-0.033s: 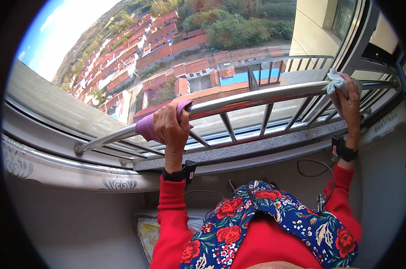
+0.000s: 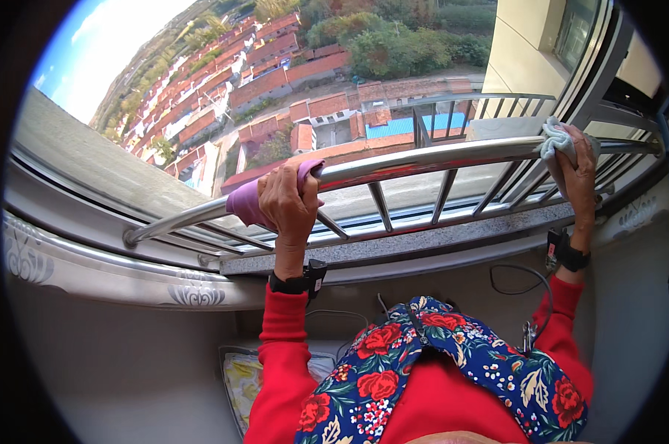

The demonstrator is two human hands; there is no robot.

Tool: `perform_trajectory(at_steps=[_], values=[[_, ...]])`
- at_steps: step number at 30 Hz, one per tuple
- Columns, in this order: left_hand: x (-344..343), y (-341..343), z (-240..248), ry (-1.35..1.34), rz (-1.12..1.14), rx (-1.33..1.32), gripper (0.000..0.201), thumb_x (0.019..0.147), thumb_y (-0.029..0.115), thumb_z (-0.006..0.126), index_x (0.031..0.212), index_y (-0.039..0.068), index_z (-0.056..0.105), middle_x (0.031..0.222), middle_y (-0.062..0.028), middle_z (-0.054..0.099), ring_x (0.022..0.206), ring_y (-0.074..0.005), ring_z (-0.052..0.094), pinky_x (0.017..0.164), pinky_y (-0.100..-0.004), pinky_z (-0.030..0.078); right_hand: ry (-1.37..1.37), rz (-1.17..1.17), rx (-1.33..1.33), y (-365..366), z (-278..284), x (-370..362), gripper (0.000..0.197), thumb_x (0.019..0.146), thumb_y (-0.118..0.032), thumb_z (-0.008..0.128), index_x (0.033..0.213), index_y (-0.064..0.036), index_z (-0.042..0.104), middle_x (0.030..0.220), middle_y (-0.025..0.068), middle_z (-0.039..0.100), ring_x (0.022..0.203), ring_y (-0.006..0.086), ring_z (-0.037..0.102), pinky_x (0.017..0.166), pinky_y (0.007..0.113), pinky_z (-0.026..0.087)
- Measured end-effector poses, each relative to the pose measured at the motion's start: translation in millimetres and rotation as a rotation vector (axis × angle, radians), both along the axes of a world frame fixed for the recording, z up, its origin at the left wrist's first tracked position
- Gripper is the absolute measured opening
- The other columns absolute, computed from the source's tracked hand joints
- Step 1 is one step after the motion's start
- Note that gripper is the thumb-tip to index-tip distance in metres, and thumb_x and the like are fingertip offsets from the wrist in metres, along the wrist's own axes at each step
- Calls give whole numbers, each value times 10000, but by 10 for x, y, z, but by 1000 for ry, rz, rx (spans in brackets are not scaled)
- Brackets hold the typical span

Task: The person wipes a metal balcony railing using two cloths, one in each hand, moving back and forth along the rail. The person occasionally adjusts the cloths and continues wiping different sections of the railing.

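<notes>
A shiny metal guard rail point(image 2: 438, 157) runs across the window in front of me. My left hand point(image 2: 286, 201) is closed round its left part, with a purple cloth point(image 2: 247, 202) wrapped over the bar under the fingers. Farther right on the same rail, my right hand point(image 2: 580, 172) grips a pale blue-green cloth point(image 2: 555, 140) against the bar. That cloth is bunched up, with part of it standing above the rail. Some of each cloth is hidden by the hand holding it.
Thin metal bars point(image 2: 380, 206) slope down from the rail to a lower bar above a speckled stone sill point(image 2: 364, 251). A patterned pale ledge point(image 2: 120, 283) lies below left. A dark cable point(image 2: 506, 267) loops beside my right forearm. Rooftops show far below outside.
The view has shifted very slightly. Both hands keep their grip on the cloths at nearly the same places along the rail.
</notes>
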State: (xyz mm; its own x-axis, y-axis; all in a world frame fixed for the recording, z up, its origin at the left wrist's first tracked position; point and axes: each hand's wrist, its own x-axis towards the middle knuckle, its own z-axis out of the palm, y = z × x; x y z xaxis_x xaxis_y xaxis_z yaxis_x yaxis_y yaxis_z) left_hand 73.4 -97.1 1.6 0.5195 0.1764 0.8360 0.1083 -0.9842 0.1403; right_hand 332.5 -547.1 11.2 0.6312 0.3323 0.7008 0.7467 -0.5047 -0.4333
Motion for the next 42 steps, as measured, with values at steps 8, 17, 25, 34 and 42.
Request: perform_trajectory(at_steps=[8, 17, 25, 34, 42], values=[[161, -251, 8, -96, -21, -18, 147, 838, 141, 662, 950, 49, 685, 808, -127, 675, 764, -309, 649, 773, -418, 449, -193, 290, -271, 1452, 164, -841, 534, 806, -286, 827, 1313, -182, 696, 1310, 73, 677, 1225, 295, 607, 1059, 462, 426], [269, -389, -61, -142, -127, 23, 205, 863, 158, 650, 1033, 45, 665, 924, -124, 706, 867, -295, 679, 835, -414, 459, -323, 398, -304, 2517, 126, -1383, 638, 773, -365, 810, 1362, -175, 656, 1284, 87, 656, 1158, 284, 617, 996, 455, 456], [190, -293, -87, -137, -165, 94, 280, 881, 173, 674, 1131, 48, 657, 1058, -116, 724, 984, -271, 694, 895, -403, 457, -262, 449, -339, 2363, 243, -1285, 616, 771, -282, 821, 1352, -148, 665, 1280, 90, 673, 1143, 298, 631, 995, 438, 455], [-463, 551, -127, -159, -14, 61, 272, 852, 136, 639, 1104, 38, 657, 1010, -130, 706, 962, -307, 668, 914, -433, 433, -233, 395, -354, 2264, 141, -1194, 576, 821, -220, 805, 1377, -184, 662, 1318, 85, 672, 1173, 280, 622, 1026, 426, 451], [-1223, 1604, -153, -164, 129, 81, 193, 902, 117, 596, 1061, 30, 659, 982, -151, 688, 964, -350, 653, 962, -455, 432, -271, 410, -349, 2293, 169, -1202, 598, 788, -188, 818, 1362, -125, 664, 1284, 102, 681, 1143, 299, 632, 987, 427, 457]])
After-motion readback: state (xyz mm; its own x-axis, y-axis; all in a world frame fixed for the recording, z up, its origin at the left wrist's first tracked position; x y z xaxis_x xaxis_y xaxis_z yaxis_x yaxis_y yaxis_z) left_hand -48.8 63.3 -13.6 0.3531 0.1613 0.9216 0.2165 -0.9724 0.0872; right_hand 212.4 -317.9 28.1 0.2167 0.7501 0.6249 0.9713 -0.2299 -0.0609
